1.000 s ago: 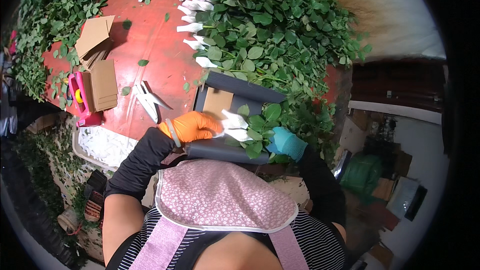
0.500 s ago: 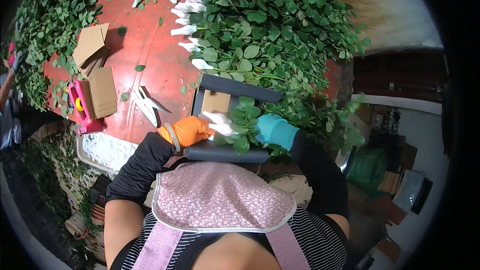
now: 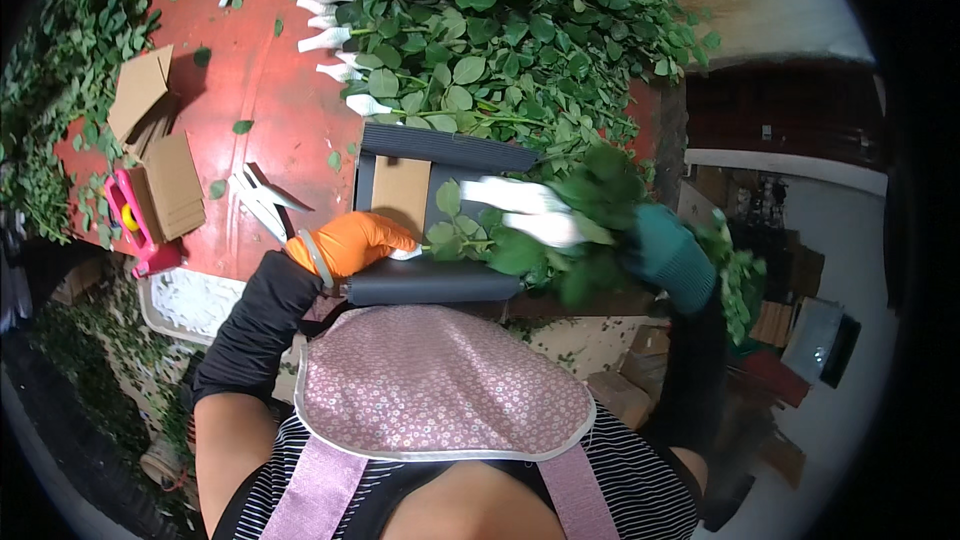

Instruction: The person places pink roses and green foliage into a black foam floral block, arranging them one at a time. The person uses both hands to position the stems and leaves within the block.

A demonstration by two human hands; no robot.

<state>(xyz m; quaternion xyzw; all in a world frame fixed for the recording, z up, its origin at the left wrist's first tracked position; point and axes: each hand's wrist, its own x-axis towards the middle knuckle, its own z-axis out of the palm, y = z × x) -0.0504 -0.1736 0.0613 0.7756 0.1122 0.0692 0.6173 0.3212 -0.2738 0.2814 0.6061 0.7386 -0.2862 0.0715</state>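
"Where's everything sitting?"

"Right hand (image 3: 672, 252) is clutching leafy stems (image 3: 600, 195), white-sleeved buds (image 3: 512, 198) aimed between nine and ten o'clock. Left hand (image 3: 355, 243) pinches another white bud (image 3: 407, 253), its stem (image 3: 460, 242) toward three."

"And the black wrap (image 3: 440, 284)?"

"Closer to the left: two o'clock from there, nine-ish from the right."

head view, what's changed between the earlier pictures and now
The teal-gloved right hand has moved right, carrying green leafy stems with white mesh-wrapped flower heads away from the orange-gloved left hand. The left hand stays by the near left corner of the black ribbed box; the tan cardboard sheet inside it and the white two-handled tool on the red tabletop stay put.
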